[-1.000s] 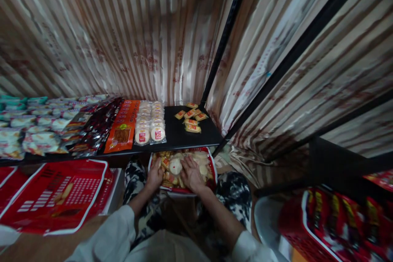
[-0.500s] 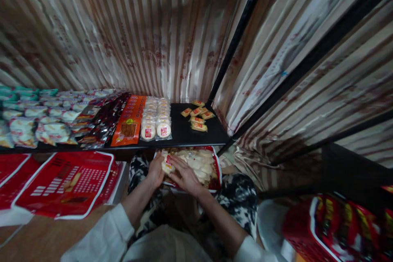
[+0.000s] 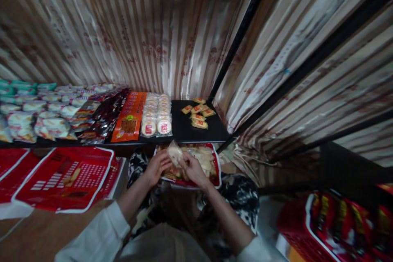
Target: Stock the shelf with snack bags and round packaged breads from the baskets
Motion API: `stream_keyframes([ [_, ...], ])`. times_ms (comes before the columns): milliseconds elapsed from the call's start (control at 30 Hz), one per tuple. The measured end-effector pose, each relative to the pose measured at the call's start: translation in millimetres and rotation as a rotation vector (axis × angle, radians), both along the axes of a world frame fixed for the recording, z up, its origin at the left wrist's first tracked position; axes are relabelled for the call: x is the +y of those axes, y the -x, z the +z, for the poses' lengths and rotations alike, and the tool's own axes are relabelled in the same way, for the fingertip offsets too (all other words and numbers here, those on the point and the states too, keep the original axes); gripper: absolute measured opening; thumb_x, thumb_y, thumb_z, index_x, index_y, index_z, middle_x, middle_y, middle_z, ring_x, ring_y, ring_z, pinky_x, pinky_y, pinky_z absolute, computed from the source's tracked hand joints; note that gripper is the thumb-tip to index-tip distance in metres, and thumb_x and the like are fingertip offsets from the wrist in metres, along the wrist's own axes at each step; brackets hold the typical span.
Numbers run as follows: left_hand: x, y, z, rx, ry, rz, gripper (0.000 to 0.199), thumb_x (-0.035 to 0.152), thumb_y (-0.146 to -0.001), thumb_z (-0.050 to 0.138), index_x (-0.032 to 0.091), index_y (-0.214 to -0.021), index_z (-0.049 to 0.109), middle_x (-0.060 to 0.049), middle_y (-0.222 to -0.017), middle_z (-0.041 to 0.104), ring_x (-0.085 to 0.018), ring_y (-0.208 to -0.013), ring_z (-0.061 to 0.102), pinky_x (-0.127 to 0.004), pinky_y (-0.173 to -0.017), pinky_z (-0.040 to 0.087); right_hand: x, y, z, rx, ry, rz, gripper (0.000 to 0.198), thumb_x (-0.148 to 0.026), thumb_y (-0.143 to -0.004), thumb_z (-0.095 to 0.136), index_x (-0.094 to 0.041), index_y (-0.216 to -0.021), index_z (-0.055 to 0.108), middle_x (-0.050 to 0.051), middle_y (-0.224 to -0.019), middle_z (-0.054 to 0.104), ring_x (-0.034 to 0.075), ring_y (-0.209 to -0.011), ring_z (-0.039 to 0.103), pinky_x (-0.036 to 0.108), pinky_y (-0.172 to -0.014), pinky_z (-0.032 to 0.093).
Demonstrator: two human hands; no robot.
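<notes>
A clear-wrapped pale round cracker pack (image 3: 174,152) is held up, tilted, between my hands over a red box with a white rim (image 3: 220,172). My right hand (image 3: 194,170) pinches the pack at its right side. At its left edge, my left hand (image 3: 156,167) has its fingers stretched and parted; whether the fingertips touch the wrapper I cannot tell. Several more pale round packs (image 3: 204,157) lie in the box, with brownish wrapped pieces under and around them. Above the box, rows of similar round packs (image 3: 156,114) stand on a black shelf (image 3: 181,133).
Small yellow packets (image 3: 199,117) lie at the shelf's right end. Left of the round packs are an orange bag (image 3: 129,116), dark packets (image 3: 106,118) and white packets (image 3: 52,125). Red printed bags (image 3: 66,180) lie at lower left. A red basket (image 3: 294,229) stands at lower right; black poles (image 3: 242,37) cross the striped curtain.
The pale round pack has risen and tilted between my hands. My right hand now pinches it, and my left fingers have opened away from it. The view has shifted slightly.
</notes>
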State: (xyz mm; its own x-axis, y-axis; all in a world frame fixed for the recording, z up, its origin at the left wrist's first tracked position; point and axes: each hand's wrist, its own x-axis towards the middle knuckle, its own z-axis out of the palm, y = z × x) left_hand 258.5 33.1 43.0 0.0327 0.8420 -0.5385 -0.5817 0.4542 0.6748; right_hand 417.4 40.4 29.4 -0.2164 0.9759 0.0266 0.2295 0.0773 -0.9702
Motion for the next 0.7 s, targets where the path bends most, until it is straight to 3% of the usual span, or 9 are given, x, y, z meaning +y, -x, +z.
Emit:
stream_keyframes([
  [133, -2.7, 2.1, -11.1, 0.128, -0.047, -0.021, 0.031, 0.022, -0.064, 0.072, 0.015, -0.092, 0.061, 0.0, -0.07, 0.065, -0.008, -0.058, 0.058, -0.017, -0.054, 0.043, 9.2, 3.0, 11.1, 0.173, 0.195, 0.014, 0.034, -0.051, -0.07, 0.065, -0.018, -0.078, 0.061, -0.003, -0.062, 0.061, 0.011, -0.055, 0.053, 0.022, -0.053, 0.042],
  [300, -5.5, 6.5, -24.4, 0.14, -0.086, 0.106, 0.035, 0.027, -0.058, 0.078, 0.014, -0.083, 0.058, 0.0, -0.07, 0.064, -0.01, -0.061, 0.061, -0.019, -0.056, 0.047, 11.1, 19.5, 10.1, 0.344, 0.395, -0.006, 0.044, -0.051, -0.059, 0.074, -0.018, -0.088, 0.064, -0.001, -0.068, 0.065, 0.013, -0.06, 0.058, 0.023, -0.054, 0.044],
  [500, -3.5, 18.4, -25.9, 0.17, -0.076, 0.194, 0.041, 0.029, -0.054, 0.081, 0.015, -0.083, 0.055, -0.001, -0.073, 0.065, -0.011, -0.058, 0.061, -0.023, -0.056, 0.051, 18.3, 39.6, -3.0, 0.341, 0.439, -0.105, 0.042, -0.047, -0.057, 0.077, -0.019, -0.087, 0.068, 0.003, -0.078, 0.071, 0.016, -0.069, 0.063, 0.024, -0.058, 0.047],
  [700, -5.5, 33.3, -19.8, 0.248, -0.205, 0.234, 0.039, 0.034, -0.057, 0.077, 0.017, -0.082, 0.053, 0.0, -0.076, 0.065, -0.014, -0.068, 0.064, -0.026, -0.067, 0.052, 30.0, 55.1, 2.9, 0.446, 0.426, -0.039, 0.043, -0.04, -0.057, 0.08, -0.021, -0.093, 0.067, 0.003, -0.09, 0.071, 0.015, -0.08, 0.064, 0.025, -0.069, 0.05],
])
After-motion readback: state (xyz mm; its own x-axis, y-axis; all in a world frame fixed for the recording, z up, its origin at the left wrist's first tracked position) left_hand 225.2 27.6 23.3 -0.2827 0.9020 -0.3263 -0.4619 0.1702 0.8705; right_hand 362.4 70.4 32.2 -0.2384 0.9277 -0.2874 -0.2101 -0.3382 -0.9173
